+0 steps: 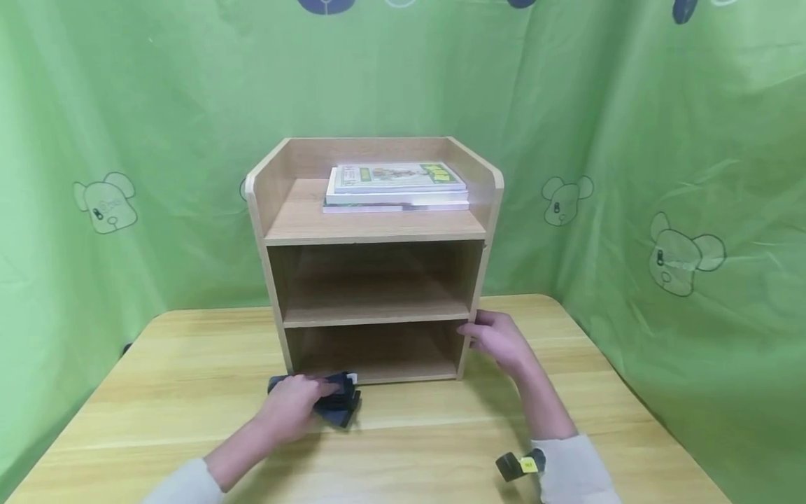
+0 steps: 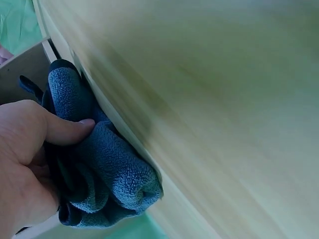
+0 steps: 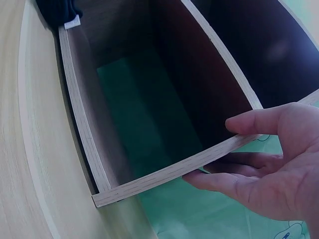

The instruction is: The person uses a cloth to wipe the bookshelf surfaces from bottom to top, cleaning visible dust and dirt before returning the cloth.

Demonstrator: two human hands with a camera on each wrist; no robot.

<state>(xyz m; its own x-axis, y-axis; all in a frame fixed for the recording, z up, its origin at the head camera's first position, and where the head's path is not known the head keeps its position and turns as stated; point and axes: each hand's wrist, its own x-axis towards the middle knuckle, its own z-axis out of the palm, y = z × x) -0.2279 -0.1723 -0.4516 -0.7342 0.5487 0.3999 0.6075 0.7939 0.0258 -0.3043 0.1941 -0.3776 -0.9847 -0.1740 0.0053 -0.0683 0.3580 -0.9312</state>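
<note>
A small wooden shelf unit (image 1: pixel 378 320) stands upright on the table. At its lower left front corner, my left hand (image 1: pixel 292 406) grips a crumpled dark blue-grey towel (image 2: pixel 114 164). In the left wrist view the thumb presses on the towel's terry fabric, close against the tabletop. A white tag (image 3: pixel 73 22) pokes out of the bunched cloth in the right wrist view. My right hand (image 3: pixel 279 154) pinches the front edge of the unit's right side panel (image 3: pixel 169 174), thumb on the inner side and fingers on the outer side, near the lower compartment.
Several stacked books (image 1: pixel 397 187) lie on the unit's top shelf. Light wood tabletop (image 1: pixel 189 364) spreads around the unit. A green curtain (image 1: pixel 189 84) with bear drawings hangs behind and to the sides. A black strap device (image 1: pixel 519 464) is at the right sleeve.
</note>
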